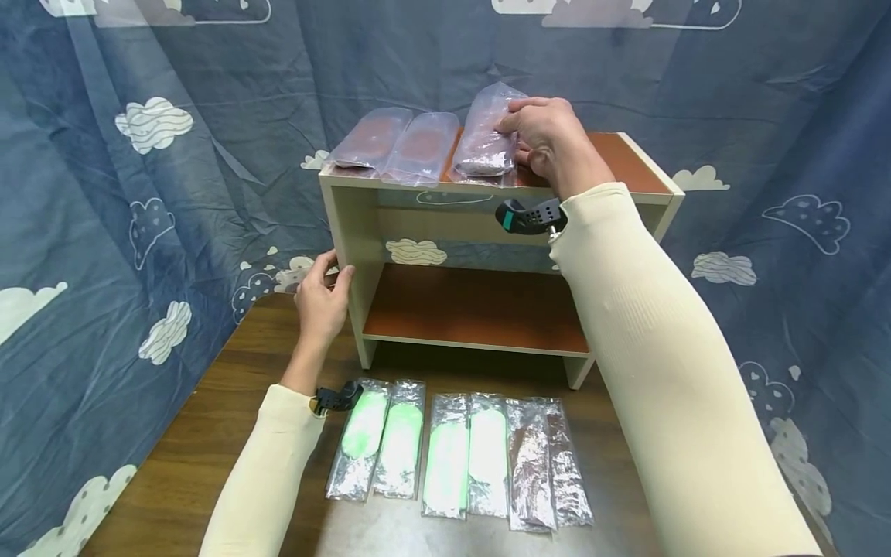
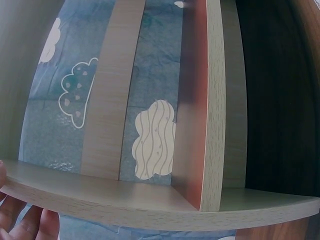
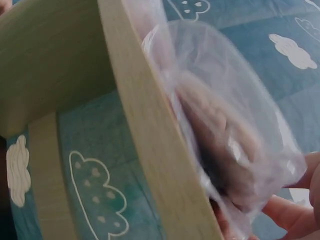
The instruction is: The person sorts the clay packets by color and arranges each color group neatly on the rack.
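Note:
A small two-level shelf (image 1: 358,247) with pale sides and orange-brown boards stands on the table. At its left panel is my left hand (image 1: 322,298), thumb at the front edge and fingers on the outer side, gripping it. My right hand (image 1: 550,139) pinches the right side of a clear plastic bag (image 3: 220,120) at the front of the top board. Something pinkish-brown and dark shows inside; its kind is unclear. Two flatter translucent bags (image 1: 373,139) lie side by side to its left, overhanging the front edge slightly.
On the wooden table (image 1: 209,433), in front of the shelf, lies a row of several slim clear packets: bright green ones (image 1: 402,437) at left and middle, dark brown ones (image 1: 532,464) at right. A blue curtain (image 1: 230,155) with cloud prints hangs behind and around.

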A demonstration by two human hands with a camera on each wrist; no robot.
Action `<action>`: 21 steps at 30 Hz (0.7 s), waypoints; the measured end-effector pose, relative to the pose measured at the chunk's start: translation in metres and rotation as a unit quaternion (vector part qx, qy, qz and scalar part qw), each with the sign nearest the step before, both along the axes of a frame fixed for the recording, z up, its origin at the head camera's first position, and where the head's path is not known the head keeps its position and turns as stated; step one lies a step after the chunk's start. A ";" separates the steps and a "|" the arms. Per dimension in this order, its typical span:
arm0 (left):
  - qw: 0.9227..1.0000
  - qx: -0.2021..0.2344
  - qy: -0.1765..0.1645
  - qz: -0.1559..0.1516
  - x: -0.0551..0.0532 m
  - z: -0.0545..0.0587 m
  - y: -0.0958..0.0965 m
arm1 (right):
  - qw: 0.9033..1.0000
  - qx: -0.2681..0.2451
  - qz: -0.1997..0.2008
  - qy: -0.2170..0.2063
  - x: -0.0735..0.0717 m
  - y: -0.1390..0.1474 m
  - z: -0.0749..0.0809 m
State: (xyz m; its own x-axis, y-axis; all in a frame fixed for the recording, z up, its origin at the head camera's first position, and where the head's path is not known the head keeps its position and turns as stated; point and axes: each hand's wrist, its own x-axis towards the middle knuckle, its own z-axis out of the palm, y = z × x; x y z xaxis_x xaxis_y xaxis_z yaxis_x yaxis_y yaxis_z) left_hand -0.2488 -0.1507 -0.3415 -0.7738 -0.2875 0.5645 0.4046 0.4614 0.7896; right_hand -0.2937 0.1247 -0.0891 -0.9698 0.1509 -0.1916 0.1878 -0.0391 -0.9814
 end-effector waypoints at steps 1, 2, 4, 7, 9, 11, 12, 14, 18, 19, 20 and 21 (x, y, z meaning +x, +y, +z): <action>1.000 0.001 0.001 0.000 0.000 0.000 0.000 | 1.000 0.014 0.008 0.000 0.000 0.000 0.000; 1.000 0.001 0.000 0.001 0.001 0.000 0.000 | 0.999 0.042 0.015 0.000 0.001 -0.001 0.000; 1.000 0.002 0.001 0.000 0.001 0.001 0.002 | 0.992 0.122 0.024 0.014 0.003 -0.001 -0.001; 1.000 0.003 0.002 0.000 0.001 0.001 0.003 | 0.958 0.281 0.037 0.037 0.005 -0.001 -0.003; 1.000 0.003 0.004 -0.001 0.001 0.001 0.004 | 0.921 0.383 0.044 0.061 0.006 0.000 -0.005; 1.000 0.003 0.003 -0.002 0.002 0.001 0.004 | 0.886 0.454 0.053 0.080 0.007 0.001 -0.006; 1.000 0.004 0.003 -0.002 0.002 0.001 0.004 | 0.872 0.479 0.054 0.091 0.008 0.002 -0.007; 1.000 0.007 0.002 -0.003 0.003 0.000 0.004 | 0.862 0.493 0.055 0.106 0.009 0.002 -0.009; 1.000 0.012 0.002 -0.002 0.005 -0.002 0.003 | 0.884 0.444 0.068 0.129 0.013 0.007 -0.015; 1.000 0.011 0.001 -0.003 0.005 -0.003 0.002 | 0.887 0.434 0.082 0.133 0.013 0.009 -0.017; 1.000 0.010 0.000 -0.003 0.005 -0.003 0.002 | 0.885 0.432 0.100 0.141 0.015 0.012 -0.019; 1.000 0.009 -0.001 -0.002 0.005 -0.004 0.002 | 0.882 0.431 0.121 0.149 0.016 0.015 -0.020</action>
